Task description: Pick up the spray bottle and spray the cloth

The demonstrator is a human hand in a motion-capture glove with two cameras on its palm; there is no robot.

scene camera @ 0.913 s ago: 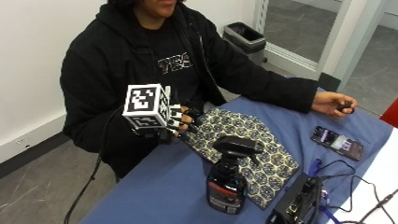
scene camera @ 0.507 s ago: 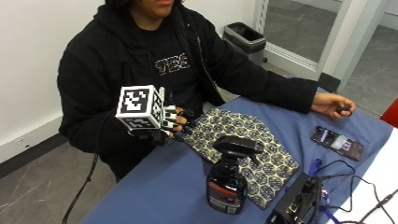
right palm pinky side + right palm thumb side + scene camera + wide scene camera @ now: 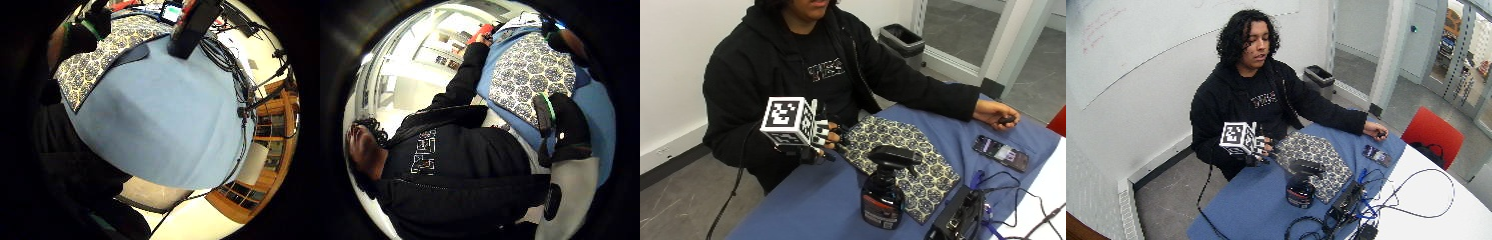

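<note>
Right hand (image 3: 818, 141) barely shifted, fingers (image 3: 834, 138) loosely curled, holding nothing, beside cloth (image 3: 906, 162); spray bottle (image 3: 883, 192) apart.

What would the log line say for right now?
hand: raised at table edge, holding nothing | spray bottle: upright, untouched, partly on cloth | spray: not yet done

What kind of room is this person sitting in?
Probably an office or meeting room: a whiteboard on the wall, glass doors, and a table with cables and a phone.

Glossy dark plastic spray bottle (image 3: 883, 197) on matt patterned cloth (image 3: 906, 165).
</note>
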